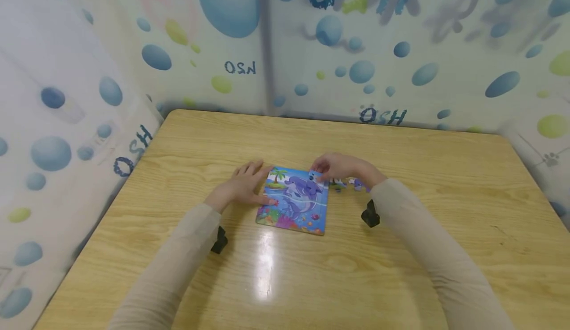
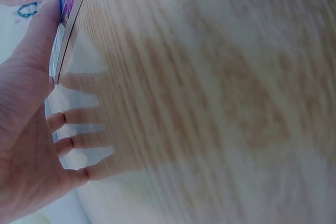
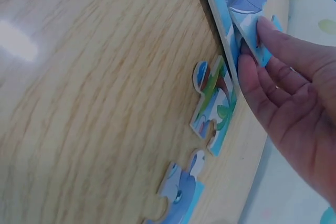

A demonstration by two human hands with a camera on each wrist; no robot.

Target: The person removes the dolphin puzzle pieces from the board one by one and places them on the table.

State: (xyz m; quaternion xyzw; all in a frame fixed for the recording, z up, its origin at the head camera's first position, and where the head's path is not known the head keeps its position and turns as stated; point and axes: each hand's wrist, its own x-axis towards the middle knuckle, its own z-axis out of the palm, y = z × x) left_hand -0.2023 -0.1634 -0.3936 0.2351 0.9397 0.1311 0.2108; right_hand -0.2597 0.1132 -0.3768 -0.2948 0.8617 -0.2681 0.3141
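Note:
A dolphin jigsaw puzzle (image 1: 294, 204) in a flat tray lies on the table, showing a palm tree and coral. My left hand (image 1: 242, 186) rests at its left edge, fingers spread on the table and thumb laid over the picture. At the upper right corner, my right hand (image 1: 342, 165) pinches a blue jigsaw piece (image 3: 251, 32) between thumb and fingers. That piece is tilted, its edge lifted above the tray in the right wrist view. Beside the tray lie a loose palm-tree piece (image 3: 215, 106) and a loose piece with an eye (image 3: 181, 195).
The wooden table (image 1: 285, 280) meets a wall (image 1: 285, 48) printed with blue and green spots at its far side. Black wrist devices (image 1: 370, 214) hang below both sleeves, close to the tabletop.

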